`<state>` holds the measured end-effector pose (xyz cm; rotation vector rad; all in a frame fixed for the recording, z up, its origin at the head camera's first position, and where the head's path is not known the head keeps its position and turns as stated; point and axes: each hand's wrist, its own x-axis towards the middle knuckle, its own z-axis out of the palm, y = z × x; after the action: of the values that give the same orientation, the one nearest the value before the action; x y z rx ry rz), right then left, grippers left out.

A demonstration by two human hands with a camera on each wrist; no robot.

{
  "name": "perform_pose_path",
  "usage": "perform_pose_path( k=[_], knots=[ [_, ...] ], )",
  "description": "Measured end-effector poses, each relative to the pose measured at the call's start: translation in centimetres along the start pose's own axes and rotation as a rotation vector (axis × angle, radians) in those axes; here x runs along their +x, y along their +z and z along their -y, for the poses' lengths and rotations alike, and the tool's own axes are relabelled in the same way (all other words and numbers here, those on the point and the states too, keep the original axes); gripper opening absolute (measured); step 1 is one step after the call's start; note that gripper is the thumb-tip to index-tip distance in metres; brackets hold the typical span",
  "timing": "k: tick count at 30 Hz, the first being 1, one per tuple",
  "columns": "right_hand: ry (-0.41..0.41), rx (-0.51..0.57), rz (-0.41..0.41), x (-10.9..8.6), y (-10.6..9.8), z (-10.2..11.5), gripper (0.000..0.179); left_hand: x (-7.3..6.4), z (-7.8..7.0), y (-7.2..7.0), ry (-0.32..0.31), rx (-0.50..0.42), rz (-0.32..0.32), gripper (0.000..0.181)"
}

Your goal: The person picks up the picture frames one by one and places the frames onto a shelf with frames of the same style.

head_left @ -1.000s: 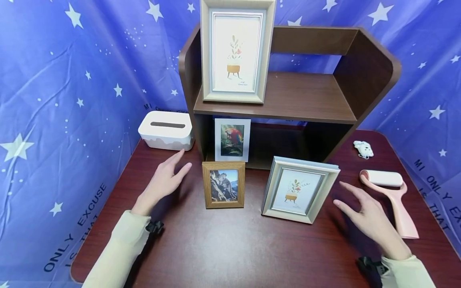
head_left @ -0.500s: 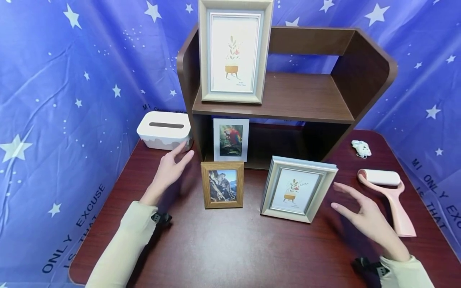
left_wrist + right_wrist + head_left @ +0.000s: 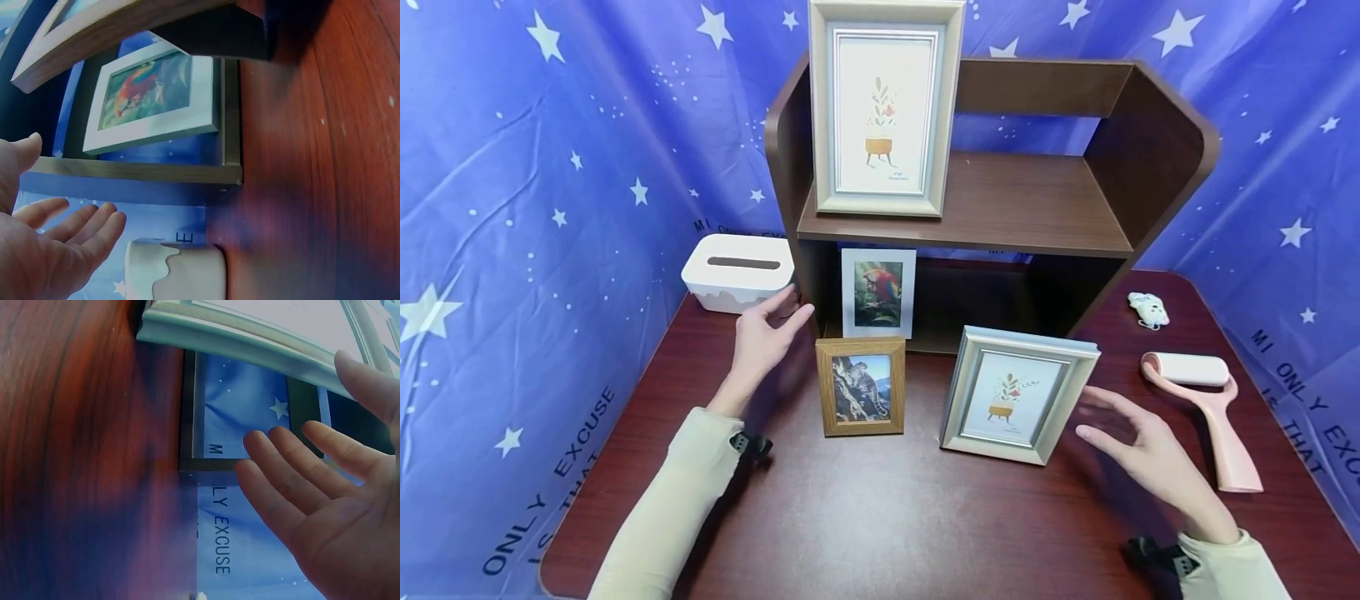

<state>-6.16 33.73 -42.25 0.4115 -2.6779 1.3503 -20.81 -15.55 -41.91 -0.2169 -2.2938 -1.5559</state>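
Observation:
My left hand (image 3: 762,340), fingers extended and thumb apart, hovers between the white tissue box (image 3: 737,275) and the small wooden picture frame (image 3: 861,427) with a big-cat photo. Its wrist view shows the palm (image 3: 44,262) holding nothing. Beside the right edge of a silver picture frame (image 3: 958,417) with a potted-plant print is my right hand (image 3: 1138,442), fingers spread; the fingertips overlap that edge in the head view. The right wrist view has the silver frame (image 3: 250,347) above the fingers, with the palm bare. Both frames stand on the table.
A brown shelf (image 3: 1022,196) stands at the back, with a large cream picture frame (image 3: 951,108) on its upper board and a white parrot frame (image 3: 847,292) below. On the right lie a pink-handled lint roller (image 3: 1225,433) and a small white figurine (image 3: 1148,310). Starry blue cloth (image 3: 550,275) surrounds the table.
My left hand has moved right and slightly up, toward the wooden frame. My right hand has drifted left, closer to the silver frame's edge. The frames stand where they were.

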Motion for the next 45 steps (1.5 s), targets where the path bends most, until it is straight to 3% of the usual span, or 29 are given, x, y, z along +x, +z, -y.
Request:
perform_pose_path(
  k=[21,28,45],
  knots=[
    [0.001,0.069,0.006,0.0,1.5,0.0,0.044,0.8,0.4,1.2,0.099,-0.009,-0.037,0.037],
    [-0.006,0.138,0.013,0.2,1.7,0.0,0.044,0.9,0.7,1.3,0.141,-0.01,-0.057,0.03],
    [0.024,0.043,-0.061,0.5,2.5,0.5,0.033,1.0,0.3,1.6,0.146,0.011,-0.092,0.026]
  ],
)
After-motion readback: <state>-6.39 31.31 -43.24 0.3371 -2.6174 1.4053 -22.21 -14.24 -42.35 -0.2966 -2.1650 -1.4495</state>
